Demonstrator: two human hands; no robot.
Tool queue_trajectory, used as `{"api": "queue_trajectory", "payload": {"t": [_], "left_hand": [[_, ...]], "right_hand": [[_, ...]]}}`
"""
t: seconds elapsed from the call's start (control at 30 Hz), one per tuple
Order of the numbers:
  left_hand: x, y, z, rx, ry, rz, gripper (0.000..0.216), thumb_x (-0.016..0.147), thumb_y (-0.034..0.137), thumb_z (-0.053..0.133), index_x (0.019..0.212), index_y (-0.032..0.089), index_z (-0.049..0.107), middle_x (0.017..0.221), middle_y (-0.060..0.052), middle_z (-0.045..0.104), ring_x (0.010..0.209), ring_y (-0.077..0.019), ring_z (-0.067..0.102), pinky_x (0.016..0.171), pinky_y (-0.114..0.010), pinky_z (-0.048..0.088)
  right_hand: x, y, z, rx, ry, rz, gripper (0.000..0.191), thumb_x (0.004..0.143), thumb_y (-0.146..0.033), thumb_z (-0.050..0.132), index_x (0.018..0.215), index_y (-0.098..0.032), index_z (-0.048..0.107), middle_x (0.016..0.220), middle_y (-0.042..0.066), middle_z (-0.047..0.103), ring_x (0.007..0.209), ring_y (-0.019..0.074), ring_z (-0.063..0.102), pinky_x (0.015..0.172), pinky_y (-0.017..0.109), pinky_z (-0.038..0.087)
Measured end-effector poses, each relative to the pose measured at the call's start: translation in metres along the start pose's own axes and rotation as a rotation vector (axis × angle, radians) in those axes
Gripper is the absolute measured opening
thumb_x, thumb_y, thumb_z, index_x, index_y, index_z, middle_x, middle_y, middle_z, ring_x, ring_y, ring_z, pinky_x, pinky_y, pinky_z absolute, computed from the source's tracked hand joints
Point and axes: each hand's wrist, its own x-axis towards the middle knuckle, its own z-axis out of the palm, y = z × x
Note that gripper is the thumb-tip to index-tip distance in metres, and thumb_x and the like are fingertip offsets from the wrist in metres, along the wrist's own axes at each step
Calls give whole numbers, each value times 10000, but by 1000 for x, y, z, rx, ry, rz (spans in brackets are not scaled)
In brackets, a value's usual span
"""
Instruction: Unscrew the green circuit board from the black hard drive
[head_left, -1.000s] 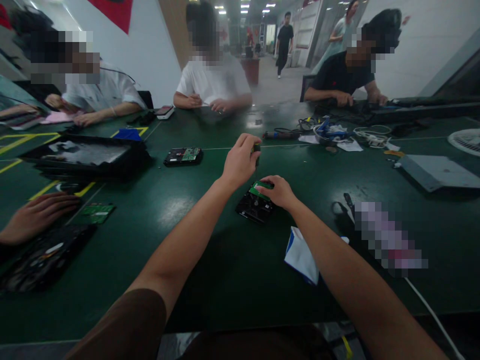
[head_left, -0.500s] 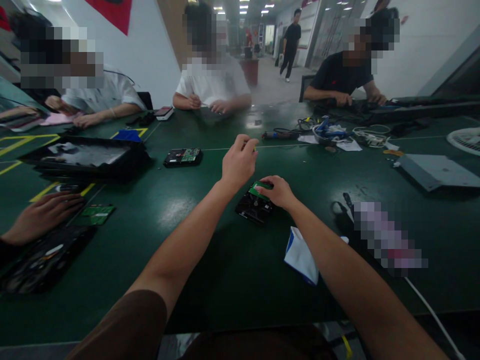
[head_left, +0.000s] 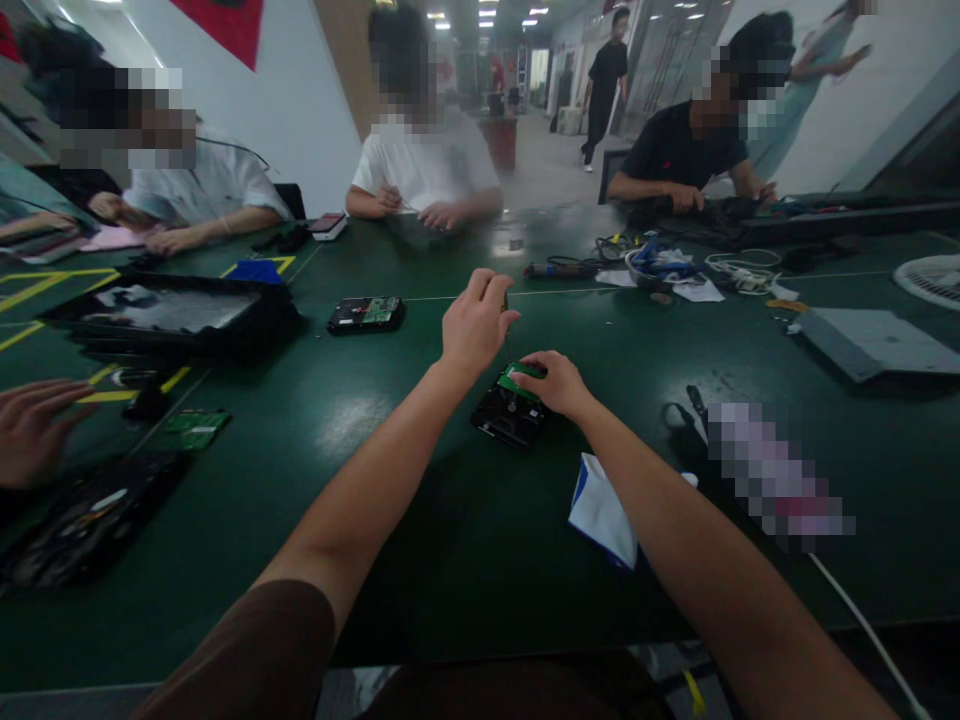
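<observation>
A black hard drive [head_left: 508, 412] with a green circuit board [head_left: 523, 376] on its upper side lies on the green table in front of me. My right hand [head_left: 553, 384] is closed on the drive's right far edge, its thumb over the board. Just above the far side of the drive, my left hand [head_left: 478, 318] grips a screwdriver [head_left: 505, 300] from above. Most of the screwdriver's handle is hidden by my fingers, and its thin shaft points down at the board. I cannot tell whether the tip touches it. A white and blue cloth [head_left: 602, 512] lies under my right forearm.
Another hard drive [head_left: 365, 314] lies farther off to the left, near stacked black trays [head_left: 172, 310]. A co-worker's hand [head_left: 34, 430] is at far left by an opened drive [head_left: 90, 520] and a loose green board [head_left: 196, 428]. Cables [head_left: 660, 260] and a grey metal box [head_left: 877, 340] are at right.
My left hand has shifted slightly left and its fingers have turned around the screwdriver. My right hand and the drive stay put. The co-worker's hand at left has drawn back.
</observation>
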Motion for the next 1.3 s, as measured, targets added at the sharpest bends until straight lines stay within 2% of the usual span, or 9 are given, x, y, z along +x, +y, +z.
{"api": "queue_trajectory", "payload": {"t": [0.17,0.33,0.47,0.57,0.7,0.8,0.97,1.1,1.3], "left_hand": [[0,-5,5,-57,-31,1,548,921,131,709,1423,279,546,1409,-114,562,1181,-299,672,956,-405,626],[0,-7,10,-131,-76,-34,574,929,37,601,1446,273,526,1480,-131,557,1282,-307,643,1062,-462,582],[1,-6,8,-131,-95,-33,530,930,45,627,1418,225,528,1517,-159,569,1352,-329,612,1112,-497,539],[2,-5,6,-134,-77,-57,473,928,138,718,1353,225,531,1460,-157,626,1328,-344,633,1091,-518,542],[2,-4,5,-171,-31,-87,486,898,224,802,1295,224,522,1251,-121,718,1183,-312,711,1029,-479,565],[1,-4,7,-200,-16,-81,448,923,224,773,1293,226,521,1156,-93,735,1061,-266,746,978,-434,576],[2,-2,6,-213,-102,-49,318,988,259,691,1276,214,562,1093,-79,748,940,-224,731,903,-389,578],[4,-1,-1,-202,-105,25,244,992,251,675,1235,227,658,1156,-77,704,1016,-218,686,922,-373,571],[11,-6,-13,-117,-154,52,413,968,106,597,1359,210,678,1226,-100,677,1111,-236,666,1006,-397,559]], "right_hand": [[0,1,1,10,8,2,340,889,-504,771,1147,-284,786,1181,52,786,1078,259,721,917,392,556],[0,2,2,18,10,-11,361,897,-506,765,1162,-261,780,1163,72,784,1055,262,721,904,395,556],[1,3,2,24,7,-16,357,903,-505,758,1160,-258,776,1178,74,780,1056,261,719,897,395,553],[1,3,2,15,1,-9,353,904,-504,759,1160,-261,773,1193,72,776,1064,258,717,898,390,553],[0,2,1,1,0,-2,357,903,-500,760,1163,-256,775,1194,75,777,1062,260,716,884,387,551],[0,2,1,-2,2,-7,347,906,-491,757,1166,-262,779,1193,69,781,1066,260,716,884,387,549],[0,2,1,1,2,1,328,904,-487,761,1155,-277,784,1180,55,790,1069,256,719,891,379,552],[0,2,2,7,11,-2,341,893,-493,775,1160,-280,784,1172,57,790,1063,255,722,902,380,552],[1,4,3,-3,16,-9,348,897,-506,769,1154,-272,785,1177,63,780,1057,257,715,899,385,552]]}}
